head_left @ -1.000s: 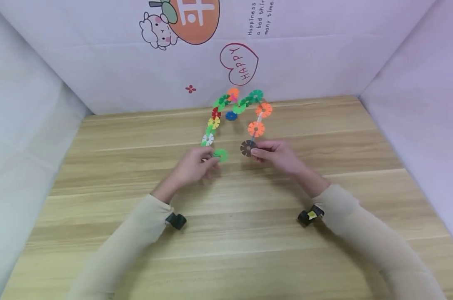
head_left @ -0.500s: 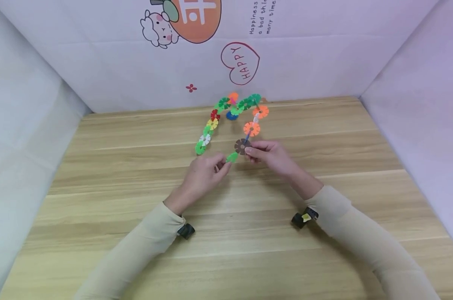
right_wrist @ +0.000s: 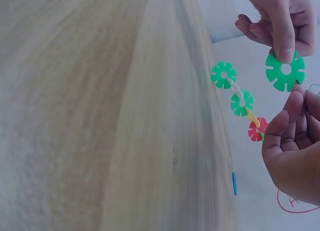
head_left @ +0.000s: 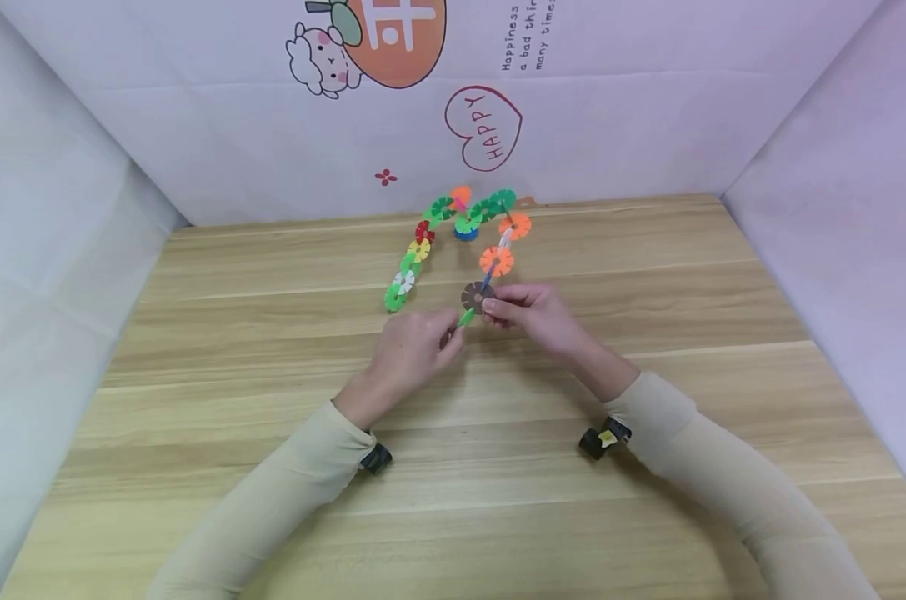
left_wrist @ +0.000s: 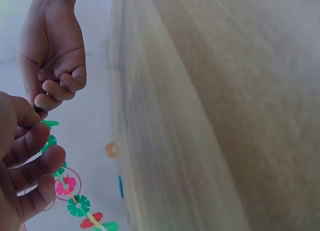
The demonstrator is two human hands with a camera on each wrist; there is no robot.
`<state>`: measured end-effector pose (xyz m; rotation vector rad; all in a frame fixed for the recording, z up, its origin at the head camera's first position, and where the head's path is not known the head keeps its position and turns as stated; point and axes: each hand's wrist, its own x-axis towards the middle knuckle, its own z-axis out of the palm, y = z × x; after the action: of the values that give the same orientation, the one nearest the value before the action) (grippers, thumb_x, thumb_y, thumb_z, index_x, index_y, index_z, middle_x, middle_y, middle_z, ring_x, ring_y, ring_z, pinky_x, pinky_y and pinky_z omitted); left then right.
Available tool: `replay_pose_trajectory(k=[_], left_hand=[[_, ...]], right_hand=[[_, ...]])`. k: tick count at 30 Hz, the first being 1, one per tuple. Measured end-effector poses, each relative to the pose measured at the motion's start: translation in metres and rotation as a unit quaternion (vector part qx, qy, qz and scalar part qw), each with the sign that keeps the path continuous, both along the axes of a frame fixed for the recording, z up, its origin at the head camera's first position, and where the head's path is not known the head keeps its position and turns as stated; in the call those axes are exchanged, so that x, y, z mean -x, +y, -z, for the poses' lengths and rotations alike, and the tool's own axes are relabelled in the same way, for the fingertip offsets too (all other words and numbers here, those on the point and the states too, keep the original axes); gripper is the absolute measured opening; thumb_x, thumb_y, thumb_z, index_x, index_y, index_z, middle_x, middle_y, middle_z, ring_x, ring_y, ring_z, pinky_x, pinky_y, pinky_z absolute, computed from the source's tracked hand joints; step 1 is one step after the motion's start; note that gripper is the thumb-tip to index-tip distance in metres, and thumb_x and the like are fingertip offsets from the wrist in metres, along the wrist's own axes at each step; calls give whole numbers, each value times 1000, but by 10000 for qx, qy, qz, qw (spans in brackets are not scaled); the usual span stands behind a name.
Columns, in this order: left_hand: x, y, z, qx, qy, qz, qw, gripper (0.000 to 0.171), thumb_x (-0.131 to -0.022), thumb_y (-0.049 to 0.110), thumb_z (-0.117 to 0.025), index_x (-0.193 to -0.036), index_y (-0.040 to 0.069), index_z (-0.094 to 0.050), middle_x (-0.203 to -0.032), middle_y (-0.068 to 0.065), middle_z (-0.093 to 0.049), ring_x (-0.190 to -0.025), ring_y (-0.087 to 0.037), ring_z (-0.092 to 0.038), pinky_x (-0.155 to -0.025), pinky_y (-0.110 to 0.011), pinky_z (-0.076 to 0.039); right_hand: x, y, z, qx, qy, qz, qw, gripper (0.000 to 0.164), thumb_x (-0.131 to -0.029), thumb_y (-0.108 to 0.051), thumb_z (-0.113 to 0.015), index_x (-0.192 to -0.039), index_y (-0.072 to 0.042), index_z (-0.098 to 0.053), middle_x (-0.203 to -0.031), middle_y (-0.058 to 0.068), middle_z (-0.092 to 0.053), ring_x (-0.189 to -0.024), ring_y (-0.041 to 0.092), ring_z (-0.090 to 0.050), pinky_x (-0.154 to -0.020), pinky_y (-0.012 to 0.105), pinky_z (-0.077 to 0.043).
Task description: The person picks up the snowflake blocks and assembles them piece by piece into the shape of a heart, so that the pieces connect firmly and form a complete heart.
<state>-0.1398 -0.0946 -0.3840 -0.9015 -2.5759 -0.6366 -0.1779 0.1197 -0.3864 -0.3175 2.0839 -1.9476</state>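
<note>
My left hand [head_left: 417,348] pinches a green slotted plastic disc [right_wrist: 274,71] between thumb and finger. In my right hand [head_left: 537,318] is the brown disc [head_left: 473,297], pinched at its edge, at one end of a chain of interlocked discs. The green disc meets the brown one edge to edge; the right wrist view shows the brown disc edge-on at a slot, but how deep it sits I cannot tell. The chain arches up and away through orange [head_left: 496,262], dark green and red discs. Its other end, a green disc [head_left: 396,297], hangs free at the left.
A blue disc [head_left: 466,235] lies on the wooden table [head_left: 453,500] behind the hands. Another orange-brown piece [head_left: 526,202] is by the back edge. White printed cloth [head_left: 610,125] walls in the back and both sides.
My left hand has moved right, bringing the green disc from apart to contact with the brown disc. My right hand and the chain have shifted slightly left.
</note>
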Motion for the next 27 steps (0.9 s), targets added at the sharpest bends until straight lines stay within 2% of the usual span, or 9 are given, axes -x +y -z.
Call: replay_pose_trajectory(k=[6,9,14,20,27], left_hand=[[-1,5,0,633,697,106,9955,23,-93,8,-64,-72,11,-55,-54,7,-43,-45,-7,-37,-42,-20,-27],[-2,8,2,648,888,122,9939,24,-92,7,-64,-71,11,-54,-52,7,-40,-43,-6,-35,-42,-20,-24],[-3,11,4,440,895,44,9950,21,-93,5,-63,-73,8,-58,-52,7,-41,-43,-5,-34,-41,-19,-23],[-5,14,5,401,995,-60,9942,20,-95,5,-62,-75,7,-60,-51,6,-43,-41,-4,-35,-40,-17,-24],[-5,19,4,288,1017,15,9944,19,-94,5,-65,-76,7,-59,-53,6,-42,-42,-5,-35,-40,-18,-24]], right_hand=[[-2,-1,0,-386,202,-102,9990,15,-96,-4,-67,-100,10,-72,-90,22,-70,-74,14,-62,-74,31,-56],[-3,-2,-1,-438,161,-206,9987,14,-97,-3,-66,-99,10,-72,-93,27,-68,-74,14,-62,-75,32,-57],[-4,-3,-1,-347,93,-274,9990,15,-98,0,-63,-103,12,-70,-93,27,-68,-75,15,-63,-77,32,-57],[-5,-3,-3,-354,48,-300,9989,15,-98,-1,-63,-104,11,-70,-94,26,-68,-74,15,-64,-78,33,-58],[-2,4,-7,-583,123,-463,9971,18,-99,-3,-61,-103,14,-67,-95,28,-66,-76,15,-62,-78,33,-57]])
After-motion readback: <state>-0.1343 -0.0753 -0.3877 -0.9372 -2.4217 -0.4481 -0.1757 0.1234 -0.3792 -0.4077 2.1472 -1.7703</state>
